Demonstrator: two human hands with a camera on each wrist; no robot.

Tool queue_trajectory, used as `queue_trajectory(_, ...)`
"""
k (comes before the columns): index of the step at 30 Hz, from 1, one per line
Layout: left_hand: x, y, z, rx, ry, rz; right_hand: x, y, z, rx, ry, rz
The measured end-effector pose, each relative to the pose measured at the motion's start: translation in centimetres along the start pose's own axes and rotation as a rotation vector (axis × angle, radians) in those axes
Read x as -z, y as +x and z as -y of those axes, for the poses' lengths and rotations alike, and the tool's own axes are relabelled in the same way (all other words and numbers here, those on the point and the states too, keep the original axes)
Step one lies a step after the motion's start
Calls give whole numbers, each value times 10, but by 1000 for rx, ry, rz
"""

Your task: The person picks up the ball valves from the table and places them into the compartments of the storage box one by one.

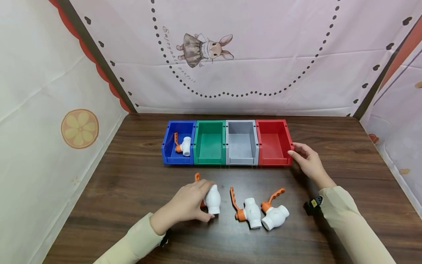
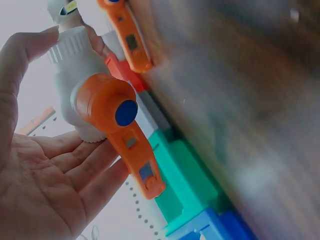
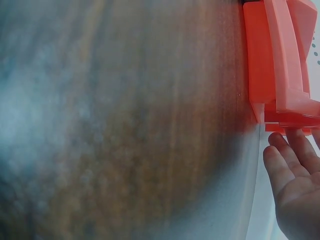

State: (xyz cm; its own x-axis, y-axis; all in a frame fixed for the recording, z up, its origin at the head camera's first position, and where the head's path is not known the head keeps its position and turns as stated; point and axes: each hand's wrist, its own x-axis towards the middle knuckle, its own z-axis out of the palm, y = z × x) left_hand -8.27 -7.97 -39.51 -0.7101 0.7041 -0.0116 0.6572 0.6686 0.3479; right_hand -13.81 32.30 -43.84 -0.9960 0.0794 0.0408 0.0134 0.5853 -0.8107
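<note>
My left hand (image 1: 187, 203) holds a white ball valve (image 1: 213, 200) with an orange handle, low over the table. In the left wrist view the thumb lies on one ribbed end of the valve (image 2: 72, 95) and the fingers on the other, beside its handle (image 2: 140, 162). Two similar valves, a middle one (image 1: 252, 213) and a right one (image 1: 276, 217), lie on the table to the right. My right hand (image 1: 309, 165) touches the outer side of the red bin (image 1: 275, 161); its fingers (image 3: 285, 162) look fairly straight in the right wrist view.
From left to right, a blue bin (image 1: 178, 160), a green bin (image 1: 209, 161), a grey bin (image 1: 242, 161) and the red one stand joined in a row. Another white and orange valve (image 1: 186, 146) lies in the blue bin. A patterned cloth (image 1: 263, 44) hangs behind the wooden table (image 1: 141, 183).
</note>
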Motion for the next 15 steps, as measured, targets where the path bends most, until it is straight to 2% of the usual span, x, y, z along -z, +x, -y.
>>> queue_trajectory(15,28,9,1,29,-26,-71,0,1,1,10,9,-1)
